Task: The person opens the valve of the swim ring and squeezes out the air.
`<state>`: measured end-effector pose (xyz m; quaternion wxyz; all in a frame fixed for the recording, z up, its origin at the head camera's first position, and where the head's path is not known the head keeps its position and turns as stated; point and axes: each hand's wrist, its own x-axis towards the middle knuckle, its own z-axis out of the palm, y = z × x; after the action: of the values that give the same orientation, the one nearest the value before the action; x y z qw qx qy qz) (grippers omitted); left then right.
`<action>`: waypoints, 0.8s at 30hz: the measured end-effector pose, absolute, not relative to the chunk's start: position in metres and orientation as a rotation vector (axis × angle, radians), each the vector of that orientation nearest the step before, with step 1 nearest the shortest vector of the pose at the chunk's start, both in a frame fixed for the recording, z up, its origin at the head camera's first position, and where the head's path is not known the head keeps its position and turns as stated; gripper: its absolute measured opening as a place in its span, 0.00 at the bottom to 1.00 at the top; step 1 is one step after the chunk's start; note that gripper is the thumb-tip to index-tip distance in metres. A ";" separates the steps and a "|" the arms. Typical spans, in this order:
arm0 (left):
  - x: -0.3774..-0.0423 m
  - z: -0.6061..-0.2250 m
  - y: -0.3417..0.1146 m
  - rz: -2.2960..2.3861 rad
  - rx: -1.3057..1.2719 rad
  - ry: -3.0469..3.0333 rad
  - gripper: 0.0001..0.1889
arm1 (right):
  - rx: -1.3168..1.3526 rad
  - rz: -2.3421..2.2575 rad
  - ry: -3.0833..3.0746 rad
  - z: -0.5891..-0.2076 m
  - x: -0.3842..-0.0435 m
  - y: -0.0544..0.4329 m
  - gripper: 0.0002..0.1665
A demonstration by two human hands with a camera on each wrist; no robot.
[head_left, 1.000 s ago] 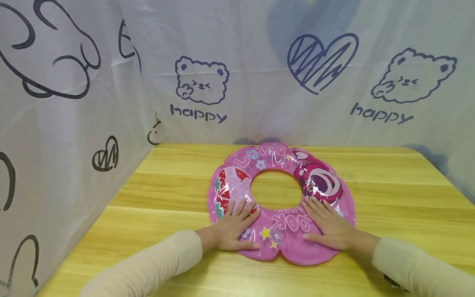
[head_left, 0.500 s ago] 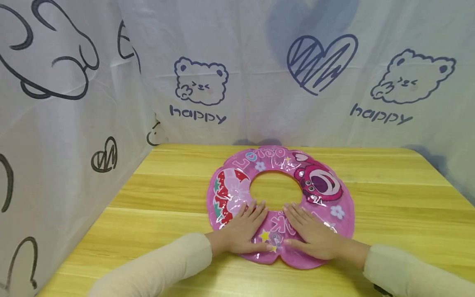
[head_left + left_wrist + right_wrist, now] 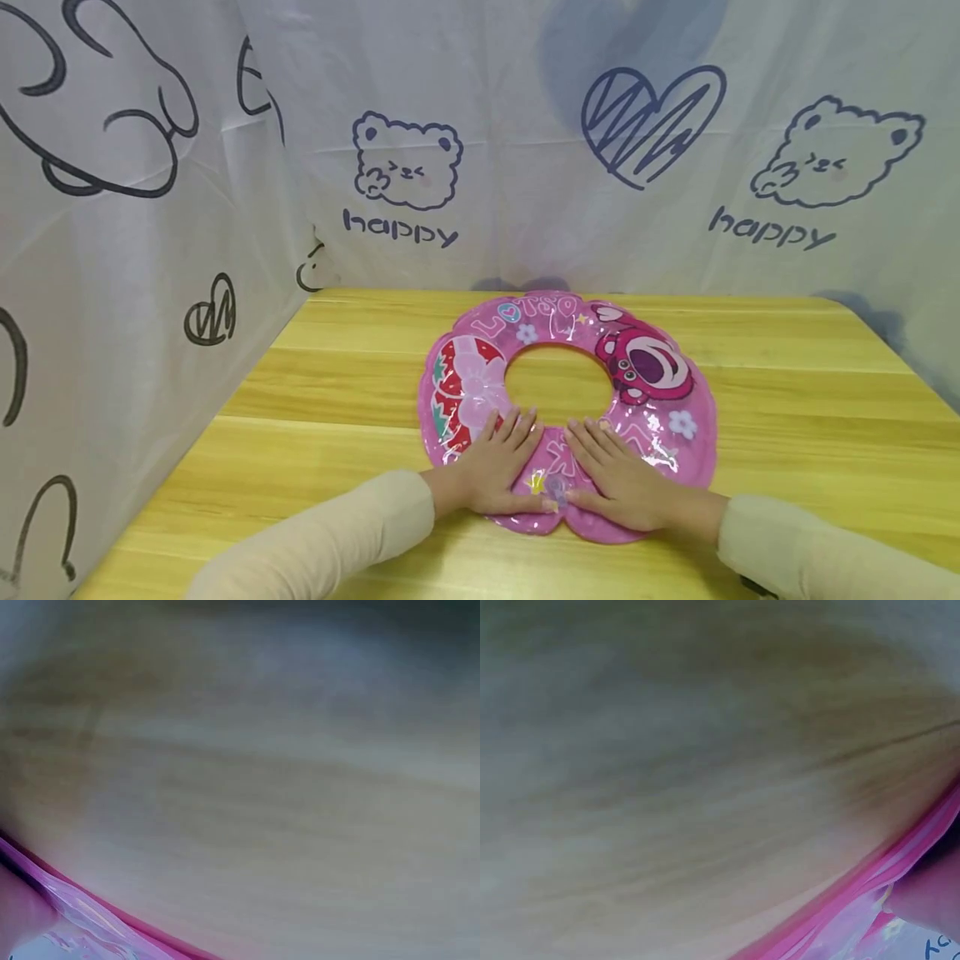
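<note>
A pink inflatable swim ring (image 3: pixel 480 400) lies flat on the wooden table, printed with strawberries, a bear face, flowers and lettering. On its near left part rests my left hand (image 3: pixel 495 471), fingers straight and pointing away from me. My right hand (image 3: pixel 626 479) lies on the near right part, also with straight fingers. Both thumbs point inward, close to a clear valve (image 3: pixel 556 490) between them. In the left wrist view, the ring's edge (image 3: pixel 97 919) shows at the lower left. The right wrist view has the ring's edge (image 3: pixel 840 907) at the lower right, beside part of the hand.
The yellow wood-grain table (image 3: pixel 315 467) extends around the ring on all sides. White cloth (image 3: pixel 517 167) with drawn bears and hearts hangs behind the table, and more cloth (image 3: pixel 135 275) hangs along the left.
Both hands have slid inward over the ring, the right one farther to the left, so they are closer together. The ring has stayed nearly in place.
</note>
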<state>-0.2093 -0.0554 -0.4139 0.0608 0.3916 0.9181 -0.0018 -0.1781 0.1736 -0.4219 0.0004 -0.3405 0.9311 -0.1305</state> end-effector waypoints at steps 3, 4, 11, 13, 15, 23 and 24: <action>-0.211 -0.413 -0.055 -0.050 1.186 2.779 0.51 | -1.079 -0.371 2.915 -0.420 -0.179 0.173 0.43; -0.211 -0.412 -0.056 -0.068 1.184 2.777 0.51 | -1.084 -0.347 2.912 -0.419 -0.180 0.173 0.44; -0.217 -0.415 -0.063 -0.070 1.259 2.773 0.51 | -1.095 -0.252 2.884 -0.410 -0.185 0.179 0.45; -0.220 -0.414 -0.067 -0.012 1.298 2.771 0.49 | -1.076 -0.285 2.882 -0.405 -0.187 0.183 0.44; -0.227 -0.411 -0.072 0.062 1.325 2.774 0.46 | -1.063 -0.339 2.885 -0.398 -0.191 0.187 0.42; -0.271 -0.397 -0.098 0.224 1.111 2.933 0.37 | -0.921 -0.437 3.001 -0.380 -0.226 0.212 0.41; -0.276 -0.397 -0.100 0.211 1.063 2.947 0.36 | -0.906 -0.437 3.003 -0.380 -0.228 0.215 0.41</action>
<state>-0.2757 -0.1003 -0.3966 0.0009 0.3385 0.9386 0.0671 -0.2284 0.2150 -0.3796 -0.0125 -0.2860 0.9482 -0.1378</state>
